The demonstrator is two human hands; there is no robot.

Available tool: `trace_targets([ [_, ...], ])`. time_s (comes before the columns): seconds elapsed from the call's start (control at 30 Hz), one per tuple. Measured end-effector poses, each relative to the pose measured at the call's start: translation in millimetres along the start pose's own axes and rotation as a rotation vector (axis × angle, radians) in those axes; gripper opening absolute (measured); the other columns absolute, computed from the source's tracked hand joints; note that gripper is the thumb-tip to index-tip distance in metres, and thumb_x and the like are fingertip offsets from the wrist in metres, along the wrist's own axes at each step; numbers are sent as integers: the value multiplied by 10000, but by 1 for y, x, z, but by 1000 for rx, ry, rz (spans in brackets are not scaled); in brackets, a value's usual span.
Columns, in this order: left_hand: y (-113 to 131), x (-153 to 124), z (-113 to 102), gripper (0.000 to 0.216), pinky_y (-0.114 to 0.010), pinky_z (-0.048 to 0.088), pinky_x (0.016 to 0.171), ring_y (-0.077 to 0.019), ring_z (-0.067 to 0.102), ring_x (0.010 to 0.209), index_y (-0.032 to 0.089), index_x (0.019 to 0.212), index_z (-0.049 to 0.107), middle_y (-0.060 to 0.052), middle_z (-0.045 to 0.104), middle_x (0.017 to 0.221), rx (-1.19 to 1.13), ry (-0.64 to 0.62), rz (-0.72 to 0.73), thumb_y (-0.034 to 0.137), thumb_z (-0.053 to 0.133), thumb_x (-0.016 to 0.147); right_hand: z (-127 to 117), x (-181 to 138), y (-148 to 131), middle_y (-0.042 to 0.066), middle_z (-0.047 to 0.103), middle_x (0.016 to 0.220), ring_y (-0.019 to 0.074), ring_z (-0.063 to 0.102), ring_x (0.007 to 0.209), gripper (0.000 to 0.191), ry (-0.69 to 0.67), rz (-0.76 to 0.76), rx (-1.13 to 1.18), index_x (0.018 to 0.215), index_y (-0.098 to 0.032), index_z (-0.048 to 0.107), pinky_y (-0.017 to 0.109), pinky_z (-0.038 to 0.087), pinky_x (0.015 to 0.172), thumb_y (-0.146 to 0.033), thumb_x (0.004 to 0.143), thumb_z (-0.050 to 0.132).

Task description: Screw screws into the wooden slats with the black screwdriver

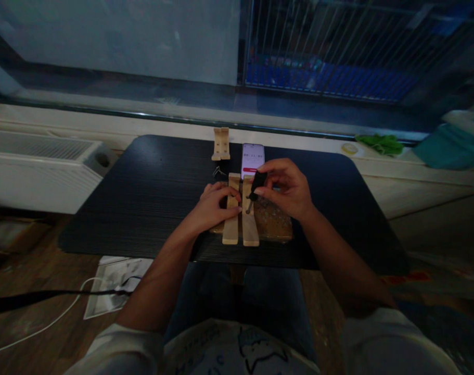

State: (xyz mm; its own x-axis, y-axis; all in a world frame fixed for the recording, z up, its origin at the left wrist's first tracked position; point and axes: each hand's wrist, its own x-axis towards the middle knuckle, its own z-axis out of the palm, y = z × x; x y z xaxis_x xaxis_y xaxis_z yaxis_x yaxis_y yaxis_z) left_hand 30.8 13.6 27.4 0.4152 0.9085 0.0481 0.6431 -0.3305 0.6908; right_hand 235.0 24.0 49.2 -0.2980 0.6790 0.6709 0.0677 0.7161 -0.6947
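Two light wooden pieces, a left one [231, 229] and a right one [251, 232], lie side by side on a brown slab [276, 221] that looks wrapped in clear film. My left hand [213, 205] is closed over the left piece, its thumb and index fingertips at the gap between the two. Pinched in my right hand [289, 187] is a small screwdriver [259, 183] with a black handle. Its metal shaft slants down onto the right piece, near a hole or screw; the exact contact is too dim to tell.
Behind the slab, a phone [253, 153] showing a timer lies on the black table [143, 198]. Small metal parts [218, 171] and another pair of wooden pieces [221, 143] are beside it. Green leaves [381, 144] lie on the windowsill; a radiator [45, 172] stands left.
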Motion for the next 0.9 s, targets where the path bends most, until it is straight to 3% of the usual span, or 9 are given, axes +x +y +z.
trace_targets([
  [0.27,0,1,0,170,-444,351,981,-252,445,1006,208,926,679,-29,522,992,9,-3,-6,268,671,767,2,1,1,-61,576,931,10,457,488,320,8,-69,25,1022,-295,588,159,414,411,-280,755,763],
  [0.53,-1,1,1,186,-440,358,975,-260,450,1019,210,934,685,-34,536,991,7,6,-5,276,665,762,2,0,0,-42,569,884,48,456,487,330,11,26,-45,1007,-279,566,214,421,400,-338,740,752],
  [0.7,0,0,0,182,-442,351,994,-261,450,1036,206,926,677,-34,531,1019,-11,4,-9,280,663,761,-2,0,-3,-44,572,873,45,482,530,259,-57,-66,3,1073,-289,588,198,433,451,-285,825,663],
  [0.9,1,0,0,176,-443,350,996,-263,452,1042,205,918,675,-34,525,1007,-3,0,-18,279,664,758,-2,-2,-3,12,631,1083,12,500,526,228,-120,-12,152,1115,-251,567,162,425,440,-232,889,591],
])
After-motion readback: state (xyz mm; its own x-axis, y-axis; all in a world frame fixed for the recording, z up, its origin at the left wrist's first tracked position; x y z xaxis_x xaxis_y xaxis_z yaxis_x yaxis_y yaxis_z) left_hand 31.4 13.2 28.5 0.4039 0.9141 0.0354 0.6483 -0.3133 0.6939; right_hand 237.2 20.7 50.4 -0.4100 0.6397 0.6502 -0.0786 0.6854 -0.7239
